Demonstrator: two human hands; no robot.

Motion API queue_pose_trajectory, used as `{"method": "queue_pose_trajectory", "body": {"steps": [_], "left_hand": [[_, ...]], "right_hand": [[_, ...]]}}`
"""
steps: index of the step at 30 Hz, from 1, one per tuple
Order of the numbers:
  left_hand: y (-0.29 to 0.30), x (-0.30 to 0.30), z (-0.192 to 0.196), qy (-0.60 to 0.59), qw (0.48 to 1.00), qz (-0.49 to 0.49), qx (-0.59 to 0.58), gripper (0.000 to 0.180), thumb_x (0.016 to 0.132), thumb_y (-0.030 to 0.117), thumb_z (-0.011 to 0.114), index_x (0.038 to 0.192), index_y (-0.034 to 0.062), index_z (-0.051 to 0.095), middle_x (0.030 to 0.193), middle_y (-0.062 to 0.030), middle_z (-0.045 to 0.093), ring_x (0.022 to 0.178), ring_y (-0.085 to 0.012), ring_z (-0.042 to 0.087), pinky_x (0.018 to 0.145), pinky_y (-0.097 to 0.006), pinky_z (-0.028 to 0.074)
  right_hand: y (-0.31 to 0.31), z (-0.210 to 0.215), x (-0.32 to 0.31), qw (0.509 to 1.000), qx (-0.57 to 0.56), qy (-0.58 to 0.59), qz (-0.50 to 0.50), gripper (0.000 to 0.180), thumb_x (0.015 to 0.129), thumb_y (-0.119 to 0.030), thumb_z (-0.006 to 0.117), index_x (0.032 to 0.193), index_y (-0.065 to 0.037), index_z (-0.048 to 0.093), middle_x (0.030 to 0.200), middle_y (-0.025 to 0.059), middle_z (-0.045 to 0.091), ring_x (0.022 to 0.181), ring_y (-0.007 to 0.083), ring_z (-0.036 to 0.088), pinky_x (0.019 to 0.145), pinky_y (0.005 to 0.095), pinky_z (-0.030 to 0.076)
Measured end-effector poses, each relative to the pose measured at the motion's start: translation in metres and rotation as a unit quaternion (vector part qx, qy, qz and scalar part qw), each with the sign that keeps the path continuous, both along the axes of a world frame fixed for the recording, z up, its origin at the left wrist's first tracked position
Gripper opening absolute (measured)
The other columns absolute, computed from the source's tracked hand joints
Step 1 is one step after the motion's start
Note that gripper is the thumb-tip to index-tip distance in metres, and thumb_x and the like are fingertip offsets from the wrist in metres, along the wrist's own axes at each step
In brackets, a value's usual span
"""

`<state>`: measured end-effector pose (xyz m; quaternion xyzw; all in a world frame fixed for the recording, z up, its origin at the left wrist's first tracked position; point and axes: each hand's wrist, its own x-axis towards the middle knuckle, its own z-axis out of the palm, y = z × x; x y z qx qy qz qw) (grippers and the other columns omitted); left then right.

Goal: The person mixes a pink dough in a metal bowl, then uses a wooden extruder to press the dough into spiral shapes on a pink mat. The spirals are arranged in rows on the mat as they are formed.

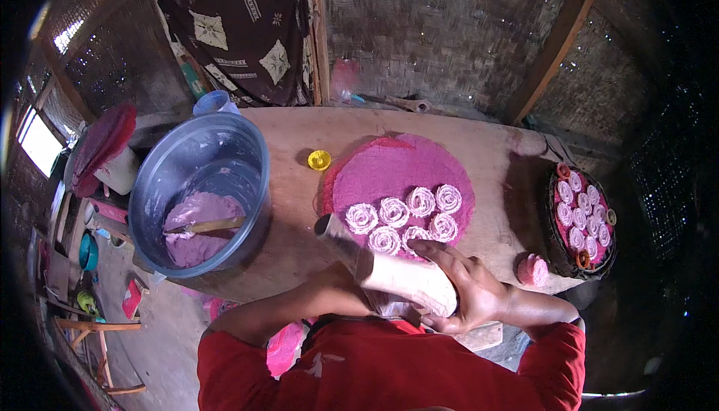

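My right hand (468, 291) grips the thick rear end of a cream-coloured piping bag (397, 276), which lies slanted above the table edge. Its nozzle (326, 225) points up and left, just left of the pink round mat (404, 168). My left hand (350, 282) holds the bag from below near its middle and is mostly hidden by it. Several pink-and-white spiral rosettes (419, 201) sit in two rows on the near half of the mat.
A blue bucket (198, 156) at the left holds purple dough (196, 224) and a wooden spoon (213, 224). A yellow lid (319, 159) lies beside the mat. A dark round tray (556, 254) of rosettes stands at the right, a small pink piece (533, 269) near it. The wooden table (494, 149) backs onto a woven wall.
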<state>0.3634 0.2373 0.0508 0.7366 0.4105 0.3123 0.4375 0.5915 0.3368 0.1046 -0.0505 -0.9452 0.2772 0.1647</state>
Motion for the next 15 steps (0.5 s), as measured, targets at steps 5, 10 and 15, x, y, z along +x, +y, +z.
{"method": "queue_pose_trajectory", "body": {"steps": [5, 10, 15], "left_hand": [[0.029, 0.031, -0.034, 0.073, 0.996, -0.047, -0.022, 0.047, 0.089, 0.034, 0.062, 0.127, 0.0089, 0.053, 0.129, -0.0149, 0.055, 0.121, -0.0274, 0.051, 0.101, -0.040, 0.040], [0.057, 0.013, -0.017, 0.044, 0.995, 0.002, 0.088, 0.044, 0.084, 0.023, 0.069, 0.122, 0.0052, 0.056, 0.121, -0.0187, 0.058, 0.114, -0.0294, 0.055, 0.095, -0.040, 0.043], [0.082, -0.019, 0.043, -0.065, 0.995, 0.005, 0.079, 0.075, 0.072, 0.028, 0.082, 0.134, 0.0083, 0.045, 0.138, -0.0212, 0.043, 0.123, -0.0295, 0.047, 0.100, -0.041, 0.040]], "right_hand": [[0.012, -0.023, 0.007, 0.986, -0.157, -0.051, -0.013, 0.096, 0.076, -0.044, 0.073, 0.141, 0.005, 0.022, 0.136, 0.0320, 0.039, 0.117, 0.0411, 0.053, 0.094, 0.0473, 0.048], [0.072, -0.037, 0.032, 0.828, -0.534, -0.172, -0.009, 0.127, 0.066, -0.083, 0.056, 0.146, 0.005, 0.014, 0.141, 0.0282, 0.035, 0.129, 0.0361, 0.038, 0.105, 0.0475, 0.033], [0.102, -0.070, 0.053, 0.554, -0.773, -0.239, 0.193, 0.137, 0.054, -0.095, 0.049, 0.143, 0.007, 0.026, 0.132, 0.0290, 0.047, 0.116, 0.0368, 0.054, 0.096, 0.0493, 0.044]]}}
